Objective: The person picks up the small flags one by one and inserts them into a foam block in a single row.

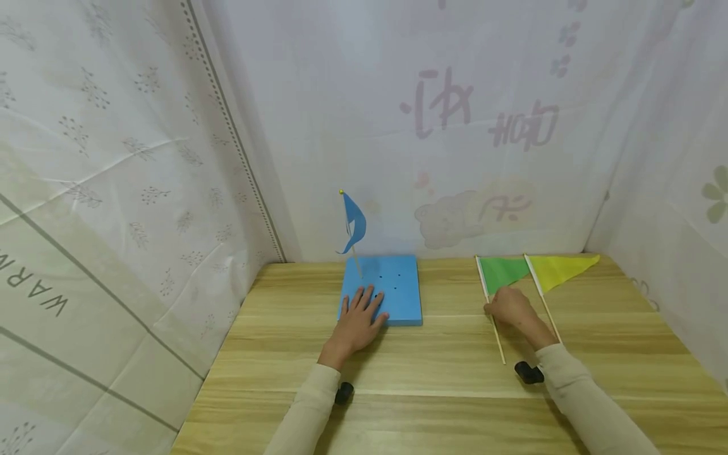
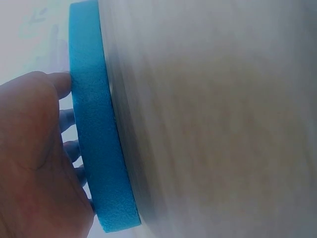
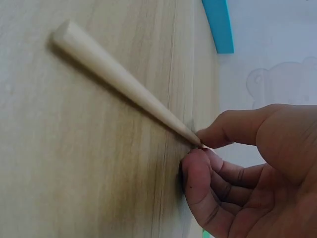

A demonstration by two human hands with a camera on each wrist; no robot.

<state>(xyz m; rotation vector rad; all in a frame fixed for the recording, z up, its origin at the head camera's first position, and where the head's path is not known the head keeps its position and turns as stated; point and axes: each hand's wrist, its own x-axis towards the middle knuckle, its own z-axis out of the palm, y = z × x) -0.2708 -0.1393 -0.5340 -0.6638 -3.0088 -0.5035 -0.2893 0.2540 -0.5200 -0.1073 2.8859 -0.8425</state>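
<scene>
The left hand (image 1: 357,319) lies flat, fingers straight, on the blue foam block (image 1: 392,287) holding a blue flag (image 1: 354,224) upright at its 11 o'clock corner. The right hand (image 1: 512,308) pinches the green flag's stick (image 1: 493,319); a yellow flag (image 1: 560,268) lies at its 3 o'clock on the wooden table (image 1: 443,379). The curtain (image 1: 85,189) at 9 o'clock reads "WARM".

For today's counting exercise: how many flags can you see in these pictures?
3: a blue flag standing in the foam block, and a green flag and yellow flag lying on the table.
</scene>
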